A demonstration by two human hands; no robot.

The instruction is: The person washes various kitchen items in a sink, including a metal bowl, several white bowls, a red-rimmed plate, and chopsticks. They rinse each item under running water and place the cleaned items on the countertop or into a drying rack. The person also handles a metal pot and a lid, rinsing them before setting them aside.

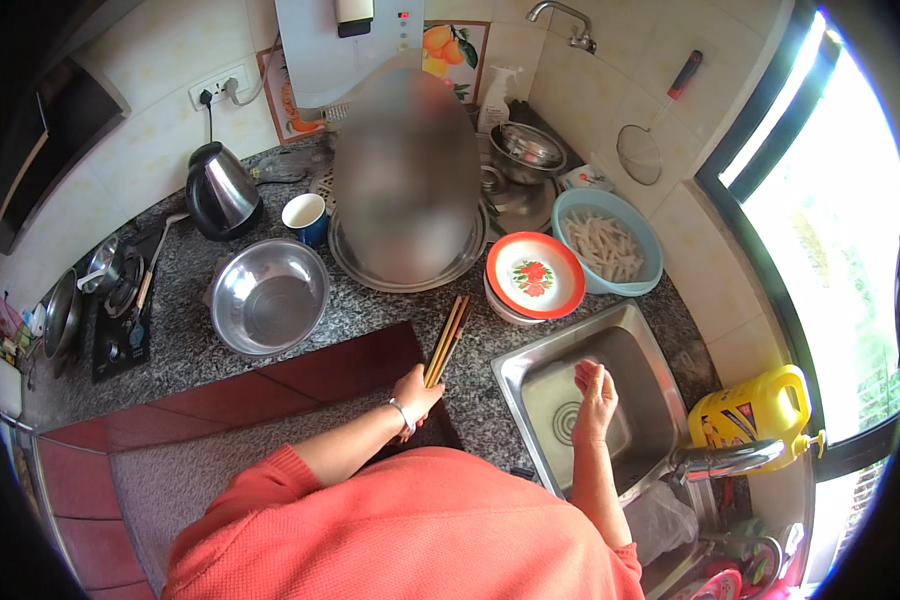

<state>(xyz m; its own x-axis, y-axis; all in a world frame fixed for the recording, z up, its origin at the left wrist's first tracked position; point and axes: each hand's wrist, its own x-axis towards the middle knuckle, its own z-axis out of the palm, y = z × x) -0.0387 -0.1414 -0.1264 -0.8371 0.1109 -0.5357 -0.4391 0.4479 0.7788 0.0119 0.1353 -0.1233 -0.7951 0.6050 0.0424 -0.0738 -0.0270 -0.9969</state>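
Observation:
My left hand (418, 397), with a bracelet at the wrist, grips a bundle of wooden chopsticks (445, 341) near the counter's front edge. The sticks point away from me. Over the stainless steel sink (622, 360) I hold my right hand (594, 405), its fingers loosely curled and nothing visible in them. Just beyond the sink, an enamel dish with a red rim and flower print (534, 277) rests on top of another bowl. Behind it to the right, a light blue plastic basin (649, 259) holds many pale, elongated pieces of food, possibly chicken feet.
On the granite counter (360, 319) stand a steel basin (270, 298), a blue mug (305, 217) and an electric kettle (225, 191). A blurred patch covers the middle of a round metal tray (375, 283). Beside the chrome faucet (727, 460) is a yellow pump jug (750, 416).

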